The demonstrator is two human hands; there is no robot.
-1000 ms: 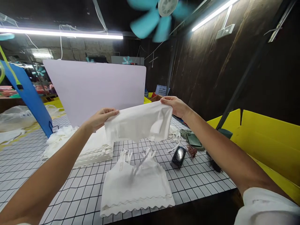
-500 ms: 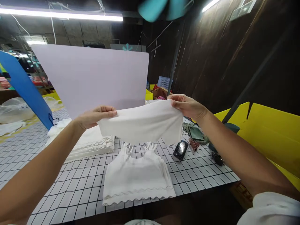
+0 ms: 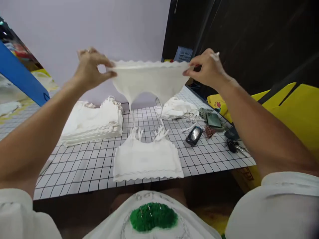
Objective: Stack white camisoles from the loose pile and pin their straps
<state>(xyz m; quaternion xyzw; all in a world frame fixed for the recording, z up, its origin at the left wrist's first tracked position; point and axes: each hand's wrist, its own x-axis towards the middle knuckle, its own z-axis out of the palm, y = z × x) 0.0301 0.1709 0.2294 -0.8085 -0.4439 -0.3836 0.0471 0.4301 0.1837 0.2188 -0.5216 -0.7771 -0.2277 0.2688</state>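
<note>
A white camisole top hangs upside down in the air, its scalloped hem uppermost and its thin straps dangling. My left hand pinches one end of the hem between thumb and fingers. At the opposite end, my right hand grips the hem the same way, so the edge is stretched level. Below it, a neat stack of white camisole tops lies near the table's front edge, straps pointing away from me. The hanging straps come close to that stack's straps; whether they touch I cannot tell.
A taller stack of white garments is at the left. Crumpled white cloth lies behind on the right, near a shiny black object, a green flat item and keys. A pale board rises behind the grid-patterned table.
Both hands have lifted the white top higher, and it now hangs longer with the scalloped hem and straps showing. My view has tilted downward.
</note>
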